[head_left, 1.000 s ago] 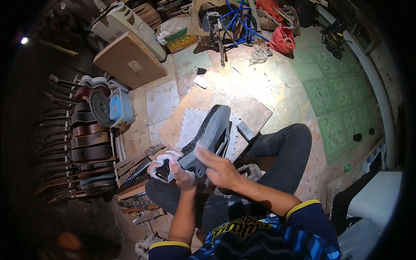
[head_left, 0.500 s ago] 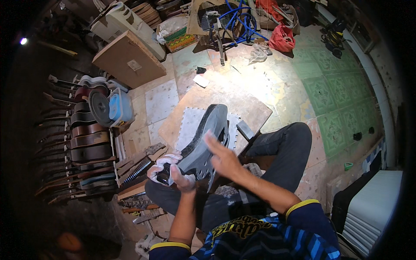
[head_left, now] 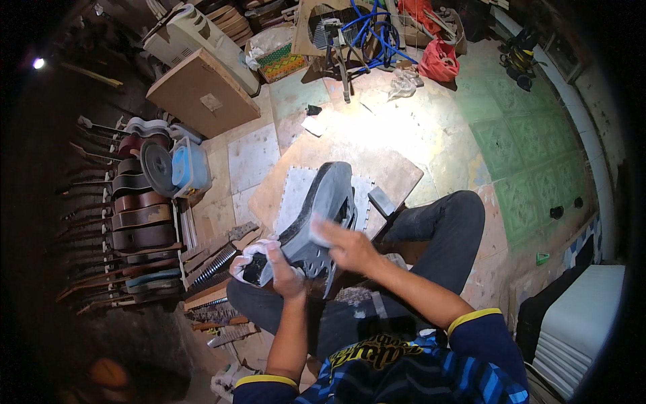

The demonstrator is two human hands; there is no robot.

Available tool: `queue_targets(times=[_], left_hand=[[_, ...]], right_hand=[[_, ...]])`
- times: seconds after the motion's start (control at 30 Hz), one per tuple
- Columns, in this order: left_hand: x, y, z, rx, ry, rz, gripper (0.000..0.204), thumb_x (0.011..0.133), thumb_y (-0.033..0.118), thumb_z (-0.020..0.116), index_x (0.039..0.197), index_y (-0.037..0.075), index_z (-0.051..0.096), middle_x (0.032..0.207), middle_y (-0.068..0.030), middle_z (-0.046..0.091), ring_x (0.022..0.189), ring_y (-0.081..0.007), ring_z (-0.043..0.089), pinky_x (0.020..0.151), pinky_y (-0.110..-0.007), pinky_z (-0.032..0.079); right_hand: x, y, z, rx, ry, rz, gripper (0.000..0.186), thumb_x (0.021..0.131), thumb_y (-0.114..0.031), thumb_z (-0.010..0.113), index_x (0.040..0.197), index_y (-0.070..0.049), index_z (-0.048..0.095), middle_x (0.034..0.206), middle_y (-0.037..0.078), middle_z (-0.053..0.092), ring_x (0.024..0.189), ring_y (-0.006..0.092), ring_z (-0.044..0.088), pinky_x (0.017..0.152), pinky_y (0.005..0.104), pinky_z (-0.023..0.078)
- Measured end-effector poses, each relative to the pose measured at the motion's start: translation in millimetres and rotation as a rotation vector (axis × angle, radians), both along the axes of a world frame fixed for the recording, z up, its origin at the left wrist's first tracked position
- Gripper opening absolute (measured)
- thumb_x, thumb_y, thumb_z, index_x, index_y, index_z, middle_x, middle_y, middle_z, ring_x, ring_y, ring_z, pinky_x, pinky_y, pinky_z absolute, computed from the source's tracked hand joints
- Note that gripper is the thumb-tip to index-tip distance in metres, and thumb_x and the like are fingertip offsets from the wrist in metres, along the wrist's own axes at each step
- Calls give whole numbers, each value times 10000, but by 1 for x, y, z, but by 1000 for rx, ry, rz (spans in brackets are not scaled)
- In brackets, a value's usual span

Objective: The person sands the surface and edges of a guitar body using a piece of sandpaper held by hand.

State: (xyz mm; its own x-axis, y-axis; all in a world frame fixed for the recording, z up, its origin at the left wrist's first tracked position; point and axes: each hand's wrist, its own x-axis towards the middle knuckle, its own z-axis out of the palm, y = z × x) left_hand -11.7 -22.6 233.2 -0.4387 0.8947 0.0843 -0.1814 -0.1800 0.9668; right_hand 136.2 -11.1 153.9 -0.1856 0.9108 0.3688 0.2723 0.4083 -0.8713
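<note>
A: Grey is the colour at the centre. What is it?

B: An unfinished guitar body (head_left: 324,205), coated in matt grey. It stands tilted on the lap of a person seated on a workshop floor, its far end resting on a pale mat (head_left: 295,195) that lies on a wooden board (head_left: 393,172).

A: What are the 2 hands doing?

B: The left hand (head_left: 284,271) is curled around the near end of the body, fingers closed over a white cloth (head_left: 249,254) bunched against it. The right hand (head_left: 347,246) lies flat on the body's upper side, fingers pressed together on a small pale pad (head_left: 321,233). I cannot tell what the pad is made of.

A: So which step is this?

B: It looks like rubbing down the grey coat: 1 hand steadies, the other works the surface.

A: What would the next stroke need?

B: Probably even pressure along the curved edge, and a firm grip at the cloth so the body does not slip off the lap.

A: And around them?

B: On the left, a row of guitars (head_left: 138,219) stacked side by side, with a blue tub (head_left: 186,168) just beyond. Further off, blue hose (head_left: 374,32), a red bag (head_left: 439,60), and green floor tiles (head_left: 531,148) on the right.
</note>
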Motion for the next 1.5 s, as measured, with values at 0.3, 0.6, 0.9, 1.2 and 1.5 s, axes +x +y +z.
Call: queue_targets(times=[0.3,0.6,0.9,1.2,1.5], left_hand=[[-53,25,-60,239,906,306,293,1015,31,537,1258,-128,578,1172,-260,666,1070,-366,677,981,-408,551],[-29,46,-10,384,66,143,145,1016,82,458,1054,-16,558,974,-103,620,896,-214,604,876,-365,528],[-29,57,2,450,11,70,256,920,20,471,1154,114,422,861,-50,505,793,-189,542,805,-386,514],[-30,60,6,404,24,99,246,920,28,466,1106,164,380,813,-37,434,750,-175,498,790,-401,505],[-26,75,10,400,75,169,270,902,22,473,1116,167,395,831,-30,461,733,-181,512,742,-394,521]], right_hand=[[6,34,-33,235,-148,-4,720,758,24,542,1449,-179,571,1471,111,561,1097,285,706,849,360,627],[18,55,-44,130,-170,-19,728,747,-3,578,1462,-140,550,1480,141,545,1142,305,678,890,377,612],[30,83,-66,282,-199,-119,707,757,3,573,1439,-182,580,1410,113,618,932,289,748,715,370,632],[28,85,-56,314,-233,-212,670,749,3,588,1400,-154,623,1352,85,664,868,261,753,652,373,619],[34,109,-67,233,-224,-268,653,729,6,581,1351,-175,660,1329,91,677,789,288,747,649,379,628]])
